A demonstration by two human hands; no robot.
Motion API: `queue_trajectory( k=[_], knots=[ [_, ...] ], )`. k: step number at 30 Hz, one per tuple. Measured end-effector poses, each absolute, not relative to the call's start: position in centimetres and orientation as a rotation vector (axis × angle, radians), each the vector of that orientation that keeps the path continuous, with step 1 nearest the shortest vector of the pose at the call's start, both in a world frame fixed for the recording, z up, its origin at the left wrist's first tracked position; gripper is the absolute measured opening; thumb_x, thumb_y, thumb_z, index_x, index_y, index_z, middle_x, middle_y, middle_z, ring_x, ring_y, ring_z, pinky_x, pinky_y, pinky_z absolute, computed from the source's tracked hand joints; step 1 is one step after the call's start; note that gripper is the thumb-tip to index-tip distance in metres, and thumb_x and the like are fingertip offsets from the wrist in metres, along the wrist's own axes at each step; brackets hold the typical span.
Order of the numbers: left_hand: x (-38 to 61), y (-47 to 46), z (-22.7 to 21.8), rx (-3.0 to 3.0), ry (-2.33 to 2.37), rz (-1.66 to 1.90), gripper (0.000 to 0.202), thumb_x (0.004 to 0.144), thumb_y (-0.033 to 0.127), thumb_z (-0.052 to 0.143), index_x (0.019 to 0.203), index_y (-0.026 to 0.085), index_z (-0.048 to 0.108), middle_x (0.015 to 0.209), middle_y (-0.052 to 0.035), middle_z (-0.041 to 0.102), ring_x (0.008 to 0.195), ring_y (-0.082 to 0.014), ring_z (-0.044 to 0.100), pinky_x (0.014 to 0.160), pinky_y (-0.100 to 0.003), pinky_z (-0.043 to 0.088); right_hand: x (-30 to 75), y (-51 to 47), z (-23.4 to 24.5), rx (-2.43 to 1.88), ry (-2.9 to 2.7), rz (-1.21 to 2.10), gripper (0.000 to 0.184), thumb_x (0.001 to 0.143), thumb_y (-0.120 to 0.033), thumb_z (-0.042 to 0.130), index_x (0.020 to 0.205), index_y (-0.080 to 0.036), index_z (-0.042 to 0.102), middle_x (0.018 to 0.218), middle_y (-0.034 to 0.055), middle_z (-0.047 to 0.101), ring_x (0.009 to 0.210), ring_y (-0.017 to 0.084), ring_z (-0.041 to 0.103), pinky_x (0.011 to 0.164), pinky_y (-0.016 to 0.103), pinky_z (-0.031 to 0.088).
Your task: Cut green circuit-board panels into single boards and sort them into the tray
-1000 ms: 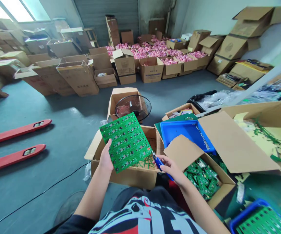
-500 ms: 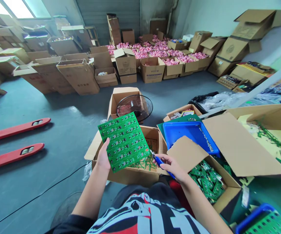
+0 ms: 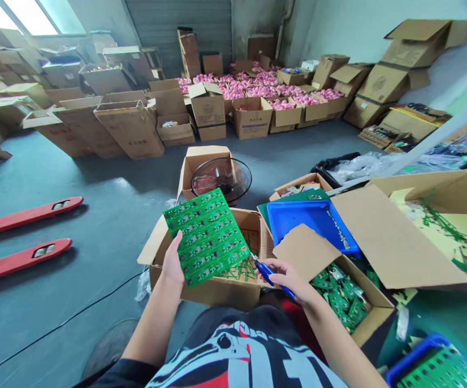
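My left hand grips the lower left edge of a large green circuit board panel and holds it tilted over an open cardboard box. My right hand is closed on blue-handled cutters, whose tips touch the panel's lower right corner. Green offcut strips lie in the box under the panel. To the right, another cardboard box holds several small cut green boards.
A blue tray sits behind the right box, beside a big carton with scraps. A floor fan stands ahead. Red pallet-jack forks lie on the grey floor at left. Cartons with pink goods line the back wall.
The panel and both hands have shifted only slightly; the view wobbled a little. The cutters stay at the panel's lower right corner.
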State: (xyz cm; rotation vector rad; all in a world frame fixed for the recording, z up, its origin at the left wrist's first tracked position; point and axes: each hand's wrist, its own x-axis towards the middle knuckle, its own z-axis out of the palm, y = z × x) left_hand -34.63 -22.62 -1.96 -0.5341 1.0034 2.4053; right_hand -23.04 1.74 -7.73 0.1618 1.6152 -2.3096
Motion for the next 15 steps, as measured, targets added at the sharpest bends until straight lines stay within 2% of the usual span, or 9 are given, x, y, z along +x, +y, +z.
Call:
queue_trajectory(
  k=[15],
  knots=[
    [-34.23,-22.49,-2.04,-0.547,1.078,2.332,0.045,0.076,0.041,0.051,0.113,0.017,0.057,0.092,-0.0096,0.069,0.096,-0.0292,0.06,0.088,-0.045,0.043,-22.71,1.46,-7.86,0.124,1.599,-2.352,0.042,0.062,-0.035,0.068,0.101,-0.02,0.062,0.09,0.0044,0.066,0.075,0.014,0.057,0.074,0.03,0.042]
  ],
)
